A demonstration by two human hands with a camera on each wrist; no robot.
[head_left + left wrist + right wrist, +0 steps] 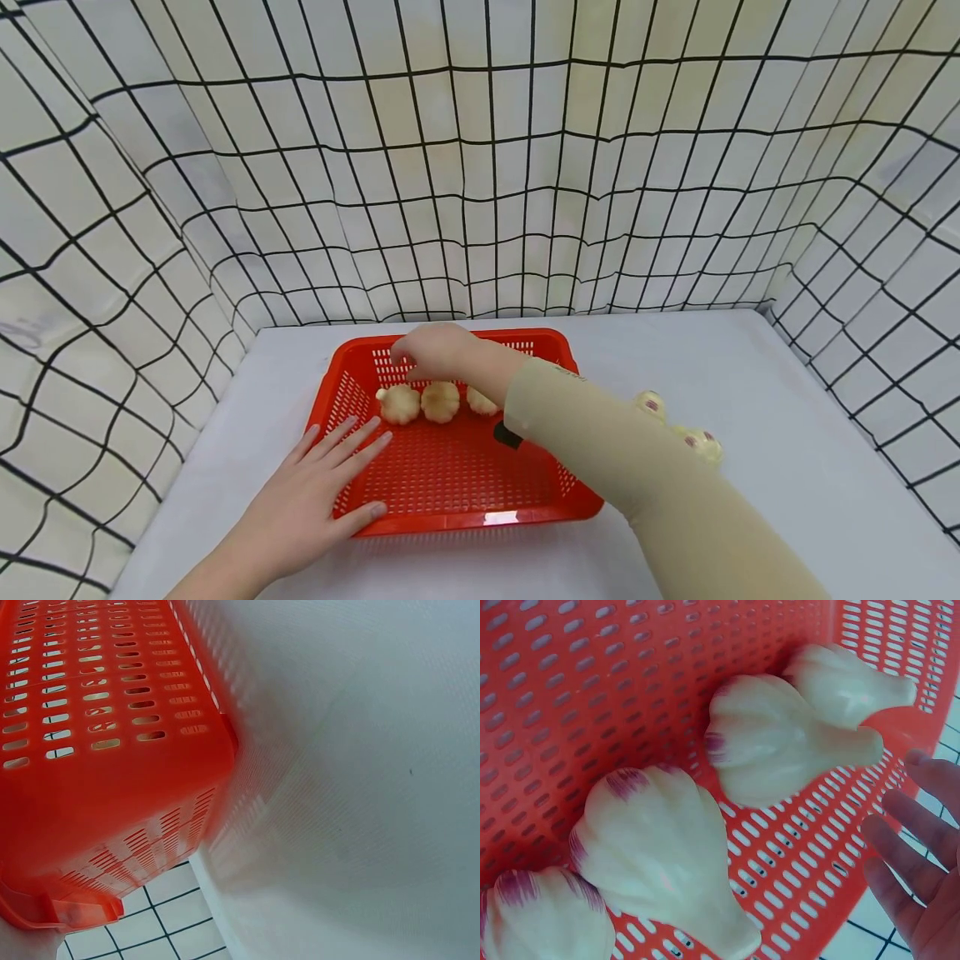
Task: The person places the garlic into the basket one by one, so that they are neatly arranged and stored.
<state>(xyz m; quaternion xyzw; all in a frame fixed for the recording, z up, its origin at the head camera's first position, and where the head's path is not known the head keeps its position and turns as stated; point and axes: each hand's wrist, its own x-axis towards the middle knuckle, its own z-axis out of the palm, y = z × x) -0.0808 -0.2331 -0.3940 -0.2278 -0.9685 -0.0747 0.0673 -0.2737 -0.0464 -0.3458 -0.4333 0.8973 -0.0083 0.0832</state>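
A red slotted plastic basket [450,522] holds a row of several garlic bulbs [439,402], pale with purple streaks and stubby stems. My left hand [300,500] rests at the basket's front left corner, fingers spread and straight over the rim. Above the back part of the basket is my right hand [435,348], its fingers slightly bent and holding nothing. In the right wrist view the right fingers [911,829] are apart from the nearest garlic bulb [780,746]. My right forearm hides part of the basket's right side and one bulb.
Two more garlic bulbs [699,444] lie on the white table [780,392] right of the basket, partly behind the right sleeve [637,450]. A black grid net [525,200] over pale cloth encloses the table at the back and sides.
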